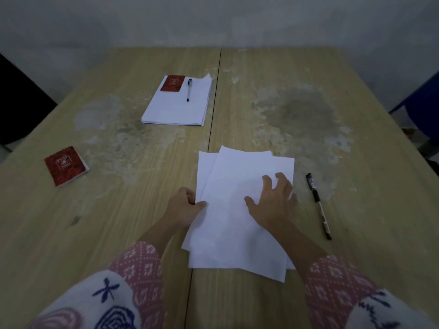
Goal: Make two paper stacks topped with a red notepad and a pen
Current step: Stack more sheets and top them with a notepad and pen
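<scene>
While two notepads (66, 166), two pens (318, 206).

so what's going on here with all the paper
A person is squaring up loose sheets: left hand pinches their left edge, right hand rests flat on top. A finished stack farther back already carries a red notepad and pen. A second notepad and black pen lie on the table.

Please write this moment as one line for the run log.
far stack: complete | near papers: uneven | left hand: gripping edge | right hand: flat on top | notepad, pen: unplaced
</scene>
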Demonstrator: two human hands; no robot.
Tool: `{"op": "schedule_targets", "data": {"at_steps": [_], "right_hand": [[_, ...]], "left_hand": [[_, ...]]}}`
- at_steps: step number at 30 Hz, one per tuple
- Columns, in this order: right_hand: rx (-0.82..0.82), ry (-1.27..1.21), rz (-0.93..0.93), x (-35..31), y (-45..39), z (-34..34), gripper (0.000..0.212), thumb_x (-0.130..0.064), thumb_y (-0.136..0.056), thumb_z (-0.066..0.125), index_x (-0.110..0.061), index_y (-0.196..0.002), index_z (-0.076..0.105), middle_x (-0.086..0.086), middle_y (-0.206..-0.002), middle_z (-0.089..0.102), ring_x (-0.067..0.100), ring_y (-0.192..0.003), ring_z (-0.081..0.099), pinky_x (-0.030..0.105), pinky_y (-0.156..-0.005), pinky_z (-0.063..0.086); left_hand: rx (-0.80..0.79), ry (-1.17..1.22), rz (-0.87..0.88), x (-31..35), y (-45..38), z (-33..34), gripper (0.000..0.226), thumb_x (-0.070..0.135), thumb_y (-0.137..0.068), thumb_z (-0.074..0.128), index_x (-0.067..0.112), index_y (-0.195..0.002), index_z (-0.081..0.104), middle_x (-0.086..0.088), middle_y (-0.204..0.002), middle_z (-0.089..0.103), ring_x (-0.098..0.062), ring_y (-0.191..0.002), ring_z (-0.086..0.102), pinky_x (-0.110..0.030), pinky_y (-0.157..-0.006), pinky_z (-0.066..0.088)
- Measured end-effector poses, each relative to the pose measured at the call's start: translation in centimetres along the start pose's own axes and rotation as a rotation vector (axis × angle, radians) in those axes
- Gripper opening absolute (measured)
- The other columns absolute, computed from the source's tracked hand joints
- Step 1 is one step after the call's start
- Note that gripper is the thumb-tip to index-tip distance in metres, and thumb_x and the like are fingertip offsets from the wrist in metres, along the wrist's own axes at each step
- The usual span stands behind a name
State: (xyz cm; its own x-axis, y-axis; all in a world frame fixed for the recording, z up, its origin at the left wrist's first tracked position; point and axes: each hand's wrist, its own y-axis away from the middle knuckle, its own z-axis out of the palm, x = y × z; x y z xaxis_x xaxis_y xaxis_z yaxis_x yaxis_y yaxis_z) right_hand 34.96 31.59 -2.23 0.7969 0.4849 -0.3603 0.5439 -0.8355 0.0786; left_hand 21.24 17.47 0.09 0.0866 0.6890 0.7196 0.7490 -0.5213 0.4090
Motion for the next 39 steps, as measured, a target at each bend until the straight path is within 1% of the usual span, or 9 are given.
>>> {"op": "schedule_targets", "data": {"at_steps": [4,9,12,18,21,23,25,33,39], "right_hand": [[-0.011,-0.053,0.016,0.1,-0.3,0.3,0.073,-0.044,-0.081,0.058,-0.011,-0.138,0.026,0.015,-0.149,0.016,0.034,-0.137,0.019,0.047,-0.111,0.021],[0.029,-0.388,-0.098,-0.2,-0.7,0.4,0.070,-0.014,-0.077,0.066,-0.005,-0.136,0.031,0.021,-0.148,0.016,0.036,-0.136,0.021,0.048,-0.108,0.034],[0.120,-0.559,-0.060,0.0,-1.2,0.6,0.065,0.002,-0.073,0.063,0.002,-0.131,0.035,0.024,-0.138,0.031,0.036,-0.127,0.036,0.049,-0.104,0.040],[0.007,-0.882,0.198,-1.3,-3.2,-0.4,0.066,-0.017,-0.082,0.063,-0.009,-0.137,0.029,0.012,-0.127,0.052,0.028,-0.112,0.056,0.046,-0.095,0.049],[-0.029,-0.922,0.134,-2.8,-4.1,-2.4,0.035,-0.016,-0.082,0.059,-0.009,-0.115,0.050,0.001,-0.101,0.063,0.025,-0.098,0.062,0.038,-0.081,0.052],[0.025,-0.970,0.064,-3.9,-4.7,-4.2,0.016,-0.009,-0.083,0.056,-0.012,-0.099,0.053,-0.008,-0.084,0.058,0.020,-0.088,0.060,0.028,-0.068,0.047],[0.115,-1.025,-0.009,-5.2,-5.5,-6.2,0.014,-0.005,-0.083,0.055,-0.014,-0.093,0.051,-0.009,-0.080,0.055,0.016,-0.079,0.057,0.021,-0.061,0.044],[0.275,-1.166,-0.146,-7.6,-7.9,-10.8,0.019,-0.003,-0.080,0.059,-0.016,-0.093,0.054,-0.002,-0.084,0.063,0.009,-0.073,0.060,0.023,-0.065,0.049],[0.139,-1.090,-0.081,-7.2,-8.3,-9.1,0.011,-0.008,-0.084,0.056,-0.015,-0.092,0.057,0.002,-0.088,0.063,0.022,-0.086,0.061,0.036,-0.078,0.048]], "left_hand": [[0.022,0.026,-0.012,-0.5,-0.5,0.6,0.038,0.029,-0.081,0.064,0.004,-0.107,0.053,-0.004,-0.095,0.055,-0.021,-0.089,0.054,-0.032,-0.077,0.044],[0.039,0.075,-0.005,-0.9,-1.2,0.6,0.025,0.021,-0.087,0.055,0.004,-0.105,0.056,-0.008,-0.099,0.060,-0.024,-0.091,0.056,-0.032,-0.076,0.041],[0.096,0.164,0.017,-1.0,-1.3,0.3,0.023,0.008,-0.087,0.047,0.007,-0.109,0.052,-0.007,-0.103,0.056,-0.027,-0.098,0.055,-0.033,-0.080,0.038],[0.221,0.414,0.049,-0.1,-1.8,-1.1,0.028,0.005,-0.089,0.045,0.010,-0.116,0.051,-0.005,-0.107,0.060,-0.030,-0.108,0.056,-0.039,-0.089,0.043],[0.199,0.500,0.166,1.8,-1.7,-2.4,0.028,0.004,-0.089,0.044,0.014,-0.115,0.050,0.002,-0.104,0.061,-0.022,-0.101,0.060,-0.033,-0.080,0.048],[0.198,0.521,0.263,3.4,-1.5,-3.5,0.030,0.005,-0.090,0.043,0.019,-0.116,0.050,0.011,-0.104,0.061,-0.008,-0.095,0.060,-0.023,-0.073,0.048],[0.222,0.535,0.353,5.3,-1.7,-4.7,0.031,0.005,-0.091,0.044,0.024,-0.114,0.051,0.016,-0.103,0.060,-0.002,-0.095,0.058,-0.020,-0.072,0.046],[0.311,0.561,0.516,10.1,-2.8,-7.6,0.036,0.003,-0.090,0.046,0.038,-0.092,0.052,0.013,-0.100,0.061,-0.010,-0.093,0.058,-0.030,-0.078,0.047],[0.323,0.503,0.428,9.3,-3.3,-6.2,0.024,0.015,-0.094,0.040,0.024,-0.115,0.050,0.004,-0.107,0.058,-0.013,-0.096,0.056,-0.028,-0.075,0.043]]}}
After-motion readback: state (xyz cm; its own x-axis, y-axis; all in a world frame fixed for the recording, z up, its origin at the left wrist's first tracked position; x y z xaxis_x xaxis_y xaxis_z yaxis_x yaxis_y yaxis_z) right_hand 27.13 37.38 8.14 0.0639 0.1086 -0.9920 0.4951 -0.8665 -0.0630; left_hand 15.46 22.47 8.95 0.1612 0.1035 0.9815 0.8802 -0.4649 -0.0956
